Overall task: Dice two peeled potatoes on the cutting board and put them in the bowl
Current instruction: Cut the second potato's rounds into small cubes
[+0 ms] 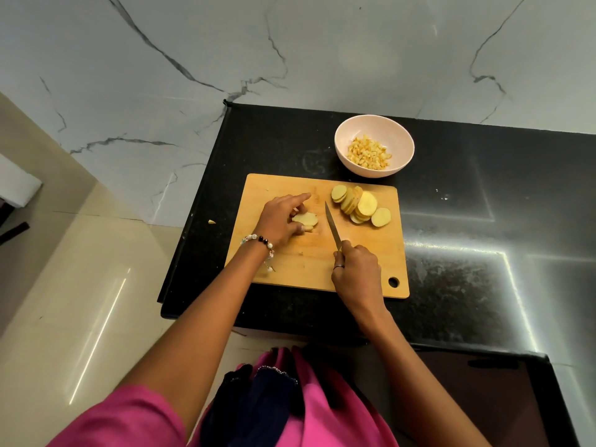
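Black counter [451, 221]: left hand [280, 221] half-hides gripped potato slices [306, 219]; right hand [354, 269] grips knife [332, 225].

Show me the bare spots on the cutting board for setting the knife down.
Free: the near strip of the cutting board between the wrists, and beside its hanging hole. Crowded: far right, the potato slices; centre left, the left hand holding slices.

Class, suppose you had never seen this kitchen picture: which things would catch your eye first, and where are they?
The wooden cutting board on the black counter draws the eye, with a fan of potato slices at its far right. The left hand holds a few slices, the right hand grips a knife. Behind stands a pale bowl of diced potato.
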A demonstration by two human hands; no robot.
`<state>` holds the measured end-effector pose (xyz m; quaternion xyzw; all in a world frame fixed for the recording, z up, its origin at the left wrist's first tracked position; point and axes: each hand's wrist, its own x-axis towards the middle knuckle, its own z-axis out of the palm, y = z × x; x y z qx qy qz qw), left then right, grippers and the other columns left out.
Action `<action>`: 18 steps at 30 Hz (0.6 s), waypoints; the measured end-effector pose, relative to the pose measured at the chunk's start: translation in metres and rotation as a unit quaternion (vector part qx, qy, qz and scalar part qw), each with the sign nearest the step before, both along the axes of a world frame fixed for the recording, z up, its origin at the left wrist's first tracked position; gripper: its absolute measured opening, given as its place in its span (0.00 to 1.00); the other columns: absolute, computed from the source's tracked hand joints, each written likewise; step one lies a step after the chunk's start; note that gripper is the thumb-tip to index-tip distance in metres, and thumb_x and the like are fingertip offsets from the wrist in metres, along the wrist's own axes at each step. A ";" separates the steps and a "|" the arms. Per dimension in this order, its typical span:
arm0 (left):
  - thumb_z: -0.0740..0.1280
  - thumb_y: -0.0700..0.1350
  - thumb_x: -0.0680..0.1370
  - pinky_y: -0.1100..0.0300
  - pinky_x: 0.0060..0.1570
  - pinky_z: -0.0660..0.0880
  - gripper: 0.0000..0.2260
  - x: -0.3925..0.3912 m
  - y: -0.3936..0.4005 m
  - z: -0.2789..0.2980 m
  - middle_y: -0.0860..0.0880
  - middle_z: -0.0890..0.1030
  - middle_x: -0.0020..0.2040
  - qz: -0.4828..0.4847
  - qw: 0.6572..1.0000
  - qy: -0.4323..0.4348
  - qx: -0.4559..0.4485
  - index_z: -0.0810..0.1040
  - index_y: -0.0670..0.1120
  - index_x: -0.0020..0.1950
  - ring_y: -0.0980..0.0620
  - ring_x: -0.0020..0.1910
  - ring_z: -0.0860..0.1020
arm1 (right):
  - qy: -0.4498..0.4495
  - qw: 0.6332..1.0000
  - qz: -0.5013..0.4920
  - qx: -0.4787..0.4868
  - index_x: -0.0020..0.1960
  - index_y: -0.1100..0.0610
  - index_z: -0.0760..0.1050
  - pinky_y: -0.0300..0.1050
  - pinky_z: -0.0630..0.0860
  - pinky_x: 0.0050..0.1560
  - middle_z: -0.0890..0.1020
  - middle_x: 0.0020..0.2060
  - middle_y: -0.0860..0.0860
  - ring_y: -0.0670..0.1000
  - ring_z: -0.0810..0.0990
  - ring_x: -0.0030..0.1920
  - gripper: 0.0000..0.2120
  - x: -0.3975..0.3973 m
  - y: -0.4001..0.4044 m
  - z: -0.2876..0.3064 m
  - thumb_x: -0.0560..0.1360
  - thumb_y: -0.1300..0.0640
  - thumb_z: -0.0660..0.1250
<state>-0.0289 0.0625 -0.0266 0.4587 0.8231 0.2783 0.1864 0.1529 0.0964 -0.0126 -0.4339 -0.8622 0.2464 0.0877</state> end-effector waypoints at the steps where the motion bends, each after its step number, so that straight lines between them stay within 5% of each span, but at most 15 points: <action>1: 0.75 0.39 0.70 0.68 0.50 0.71 0.32 0.000 -0.001 -0.001 0.51 0.79 0.55 -0.001 1.000 0.002 0.004 0.68 0.50 0.71 0.56 0.50 0.73 | 0.004 1.000 -0.003 -0.001 0.65 0.61 0.72 0.44 0.66 0.40 0.78 0.49 0.59 0.59 0.77 0.47 0.15 -0.001 -0.001 -0.001 0.79 0.59 0.60; 8: 0.75 0.50 0.69 0.65 0.52 0.69 0.29 0.003 -0.005 -0.013 0.48 0.74 0.54 0.054 0.998 0.009 0.019 0.73 0.46 0.68 0.53 0.52 0.72 | 0.041 0.999 0.009 -0.007 0.69 0.62 0.69 0.45 0.70 0.46 0.76 0.53 0.59 0.58 0.76 0.49 0.19 -0.007 -0.005 -0.003 0.80 0.58 0.59; 18: 0.78 0.49 0.66 0.57 0.52 0.75 0.22 0.008 -0.004 -0.019 0.48 0.76 0.50 0.105 0.992 -0.018 0.064 0.81 0.47 0.59 0.51 0.50 0.74 | 0.040 0.999 0.027 0.008 0.66 0.65 0.71 0.52 0.73 0.42 0.77 0.50 0.61 0.62 0.77 0.44 0.17 -0.016 -0.019 -0.009 0.79 0.60 0.59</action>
